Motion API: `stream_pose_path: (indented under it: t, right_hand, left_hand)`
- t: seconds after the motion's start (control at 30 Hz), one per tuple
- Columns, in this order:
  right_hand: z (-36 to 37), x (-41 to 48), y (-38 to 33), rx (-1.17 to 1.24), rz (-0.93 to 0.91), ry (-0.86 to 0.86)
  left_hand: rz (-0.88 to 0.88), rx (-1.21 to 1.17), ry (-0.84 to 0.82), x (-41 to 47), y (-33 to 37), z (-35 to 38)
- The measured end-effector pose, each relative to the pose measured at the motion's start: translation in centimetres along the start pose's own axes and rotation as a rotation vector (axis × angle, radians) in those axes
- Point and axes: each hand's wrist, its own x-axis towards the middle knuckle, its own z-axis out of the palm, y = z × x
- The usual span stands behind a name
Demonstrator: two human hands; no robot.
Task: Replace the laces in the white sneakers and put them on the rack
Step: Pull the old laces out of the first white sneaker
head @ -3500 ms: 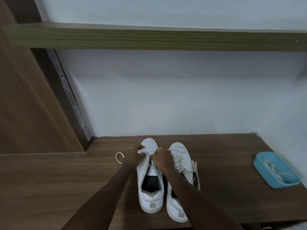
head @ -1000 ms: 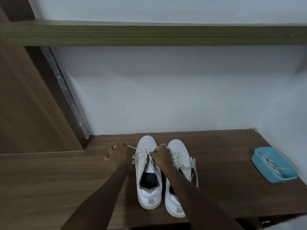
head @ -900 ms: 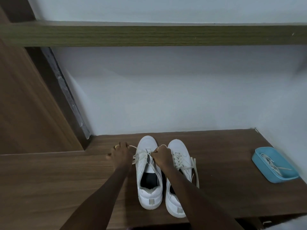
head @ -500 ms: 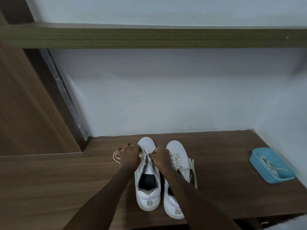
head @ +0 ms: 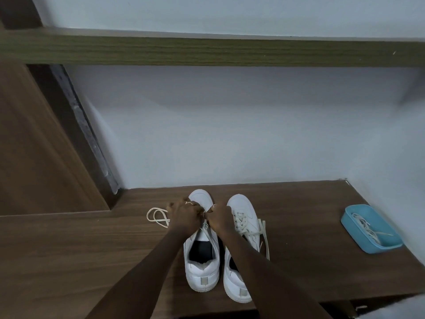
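Lace (head: 148,215) in left hand (head: 185,215), right hand (head: 219,218)

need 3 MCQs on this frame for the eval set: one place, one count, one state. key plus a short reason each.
1. Where is the blue tray relative to the white sneakers?
A. To their left
B. To their right, on the same wooden surface
C. Between them

2. How many white sneakers stand on the wooden surface?
A. One
B. Two
C. Three

3. What are the left hand and right hand doing?
A. Lying flat on the wooden surface
B. Lifting the blue tray
C. Gripping the lace over the left sneaker

Key:
1 B: the blue tray sits far right, near the wall.
2 B: one pair stands side by side, toes toward the wall.
3 C: both meet over the left sneaker with fingers curled on the lace, and a loop of it trails beside the left hand.
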Motion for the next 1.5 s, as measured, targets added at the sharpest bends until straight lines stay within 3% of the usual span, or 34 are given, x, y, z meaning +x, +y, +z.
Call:
stream_pose_path:
  t: [0.27, 0.43, 0.6, 1.03, 1.3, 1.43, 1.5]
  right_hand:
    - [0.0, 0.0, -0.2, -0.024, 0.018, 0.019]
    - [0.2, -0.2, -0.3, -0.039, 0.022, 0.028]
    - [0.3, -0.1, -0.3, -0.023, 0.009, 0.011]
    - [0.1, -0.1, -0.1, -0.033, 0.008, 0.043]
    - [-0.1, -0.1, 0.0, -0.02, -0.001, 0.021]
    - [0.0, 0.0, 0.0, -0.011, -0.002, 0.018]
    - [0.0, 0.0, 0.0, -0.019, -0.003, 0.021]
  left_hand:
    - [-0.054, 0.166, -0.158, -0.3, -0.3, -1.3]
    - [-0.044, -0.06, -0.033, -1.7, -1.7, -0.7]
    - [-0.03, -0.038, -0.147, -1.2, -0.6, -1.4]
    - [-0.014, 0.061, -0.104, -1.2, -0.3, 0.2]
    - [-0.536, -0.053, -0.003, -0.9, -3.6, 0.2]
    - [-0.857, -0.294, 0.169, -0.8, -3.8, -0.2]
    - [-0.96, -0.317, 0.177, -0.8, -3.8, -0.3]
